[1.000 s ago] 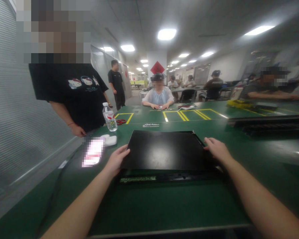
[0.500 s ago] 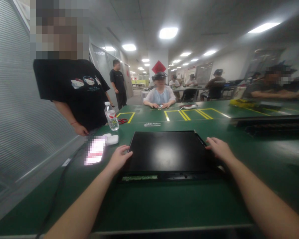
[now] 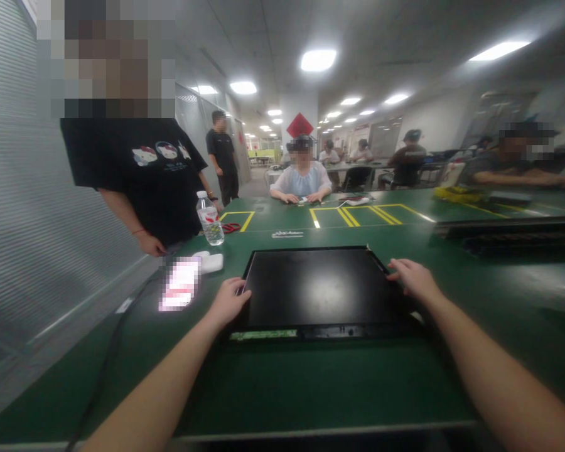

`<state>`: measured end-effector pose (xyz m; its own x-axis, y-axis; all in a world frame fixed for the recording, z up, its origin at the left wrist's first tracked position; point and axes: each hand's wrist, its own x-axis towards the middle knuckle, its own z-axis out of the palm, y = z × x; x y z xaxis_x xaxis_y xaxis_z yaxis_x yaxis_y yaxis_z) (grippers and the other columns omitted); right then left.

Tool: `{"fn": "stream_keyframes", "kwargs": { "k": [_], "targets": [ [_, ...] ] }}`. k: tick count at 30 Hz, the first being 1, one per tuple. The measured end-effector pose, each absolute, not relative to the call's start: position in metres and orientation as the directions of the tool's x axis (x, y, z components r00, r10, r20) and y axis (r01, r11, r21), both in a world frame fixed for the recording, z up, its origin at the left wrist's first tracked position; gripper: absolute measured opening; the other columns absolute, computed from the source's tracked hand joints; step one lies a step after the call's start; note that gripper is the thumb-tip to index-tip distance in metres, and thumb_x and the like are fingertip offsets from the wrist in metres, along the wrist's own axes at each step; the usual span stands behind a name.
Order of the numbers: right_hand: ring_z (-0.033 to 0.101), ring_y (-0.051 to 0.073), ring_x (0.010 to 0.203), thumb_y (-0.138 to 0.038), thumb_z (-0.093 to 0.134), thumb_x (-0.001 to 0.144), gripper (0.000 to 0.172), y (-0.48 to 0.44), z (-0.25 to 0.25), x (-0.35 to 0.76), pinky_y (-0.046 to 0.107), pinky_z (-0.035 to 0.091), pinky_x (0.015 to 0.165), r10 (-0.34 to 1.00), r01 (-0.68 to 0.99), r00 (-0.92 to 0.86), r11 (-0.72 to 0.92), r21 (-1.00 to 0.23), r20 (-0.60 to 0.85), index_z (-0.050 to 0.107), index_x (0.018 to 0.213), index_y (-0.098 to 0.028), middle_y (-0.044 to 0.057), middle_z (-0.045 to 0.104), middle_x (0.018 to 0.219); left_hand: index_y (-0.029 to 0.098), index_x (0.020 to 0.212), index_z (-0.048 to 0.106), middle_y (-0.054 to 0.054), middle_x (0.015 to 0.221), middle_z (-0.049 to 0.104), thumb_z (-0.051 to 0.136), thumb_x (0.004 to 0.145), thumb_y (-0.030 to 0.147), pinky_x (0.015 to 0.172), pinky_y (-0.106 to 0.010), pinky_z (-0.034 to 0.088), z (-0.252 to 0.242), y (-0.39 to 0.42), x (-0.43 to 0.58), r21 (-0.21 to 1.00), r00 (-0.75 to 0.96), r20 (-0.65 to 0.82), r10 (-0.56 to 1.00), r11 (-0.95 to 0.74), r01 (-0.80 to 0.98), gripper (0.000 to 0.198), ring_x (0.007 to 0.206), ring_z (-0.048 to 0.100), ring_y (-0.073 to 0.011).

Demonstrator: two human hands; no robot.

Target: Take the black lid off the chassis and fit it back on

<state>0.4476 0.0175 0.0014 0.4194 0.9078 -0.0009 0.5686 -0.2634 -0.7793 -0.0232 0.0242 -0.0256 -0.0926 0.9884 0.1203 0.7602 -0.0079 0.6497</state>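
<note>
A black, glossy flat display panel (image 3: pixel 320 289) lies on the green table in front of me, within a thin black frame (image 3: pixel 311 248). Along the near side a green circuit board strip (image 3: pixel 263 334) shows below the panel's edge. My left hand (image 3: pixel 230 300) grips the panel's left edge, thumb on top and fingers at the side. At the opposite edge, my right hand (image 3: pixel 412 279) holds on with bent fingers; some of its fingertips are hidden behind the rim.
Left of the panel are a lit phone (image 3: pixel 179 285), a white case (image 3: pixel 211 262), a water bottle (image 3: pixel 210 218) and red-handled scissors (image 3: pixel 231 228). Long black parts (image 3: pixel 522 235) lie at right. A person (image 3: pixel 136 169) stands at left; another (image 3: pixel 301 179) sits opposite.
The panel has shifted slightly toward me and to the right, so more of the frame's far and left rim shows. Both hands stay at its sides.
</note>
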Motion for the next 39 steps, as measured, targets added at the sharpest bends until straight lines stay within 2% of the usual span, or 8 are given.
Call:
{"fn": "stream_keyframes", "kwargs": {
  "k": [9,19,25,29,35,39],
  "targets": [
    [0.055,0.014,0.047,-0.046,0.050,0.088,0.038,0.020,0.000,0.450,0.026,0.044,0.041,0.911,0.559,0.413,-0.246,-0.792,0.009,0.071,0.099,-0.015,0.010,0.076,0.083,0.012,0.109,0.074,-0.017,0.135,0.061,0.062,0.078,0.027,0.113,-0.041,0.036,-0.026,0.025,-0.024,0.610,-0.080,0.136,0.987,-0.020,0.792,0.036,0.132,0.051,-0.0315],
    [0.059,0.016,0.053,-0.043,0.052,0.084,0.037,0.021,-0.005,0.453,0.024,0.042,0.040,0.913,0.530,0.407,-0.229,-0.817,0.008,0.072,0.098,-0.016,0.010,0.076,0.081,0.010,0.112,0.073,-0.019,0.137,0.060,0.061,0.080,0.027,0.111,-0.041,0.038,-0.023,0.022,-0.021,0.582,-0.081,0.123,0.989,-0.006,0.813,0.038,0.132,0.052,-0.0313],
    [0.056,0.014,0.049,-0.042,0.055,0.082,0.035,0.023,-0.009,0.455,0.024,0.041,0.040,0.925,0.538,0.379,-0.195,-0.820,0.028,0.072,0.099,-0.017,0.008,0.076,0.081,0.013,0.105,0.075,-0.017,0.131,0.065,0.063,0.077,0.024,0.110,-0.041,0.039,-0.019,0.020,-0.020,0.566,-0.077,0.150,0.986,-0.022,0.824,0.032,0.128,0.055,-0.0318],
    [0.058,0.015,0.051,-0.040,0.056,0.081,0.033,0.024,-0.010,0.455,0.024,0.043,0.041,0.928,0.537,0.371,-0.200,-0.819,0.017,0.072,0.099,-0.018,0.008,0.076,0.083,0.013,0.116,0.072,-0.017,0.129,0.065,0.062,0.079,0.023,0.102,-0.039,0.046,-0.016,0.017,-0.020,0.588,-0.082,0.143,0.986,-0.018,0.809,0.040,0.119,0.061,-0.0303],
    [0.067,0.020,0.071,-0.036,0.059,0.080,0.027,0.019,-0.007,0.449,0.022,0.043,0.042,0.922,0.545,0.386,-0.211,-0.811,0.020,0.071,0.095,-0.017,0.009,0.076,0.084,0.009,0.130,0.063,-0.020,0.131,0.062,0.060,0.080,0.025,0.096,-0.037,0.049,-0.011,0.016,-0.026,0.584,-0.095,0.085,0.992,0.028,0.811,0.052,0.109,0.065,-0.0281],
    [0.065,0.018,0.066,-0.033,0.059,0.080,0.023,0.018,-0.007,0.448,0.023,0.044,0.045,0.927,0.595,0.374,-0.208,-0.776,0.038,0.072,0.093,-0.019,0.008,0.076,0.085,0.005,0.133,0.060,-0.022,0.129,0.063,0.057,0.084,0.030,0.097,-0.037,0.048,-0.010,0.019,-0.031,0.494,-0.063,0.109,0.992,0.001,0.870,0.056,0.109,0.065,-0.0290]
  ]
}}
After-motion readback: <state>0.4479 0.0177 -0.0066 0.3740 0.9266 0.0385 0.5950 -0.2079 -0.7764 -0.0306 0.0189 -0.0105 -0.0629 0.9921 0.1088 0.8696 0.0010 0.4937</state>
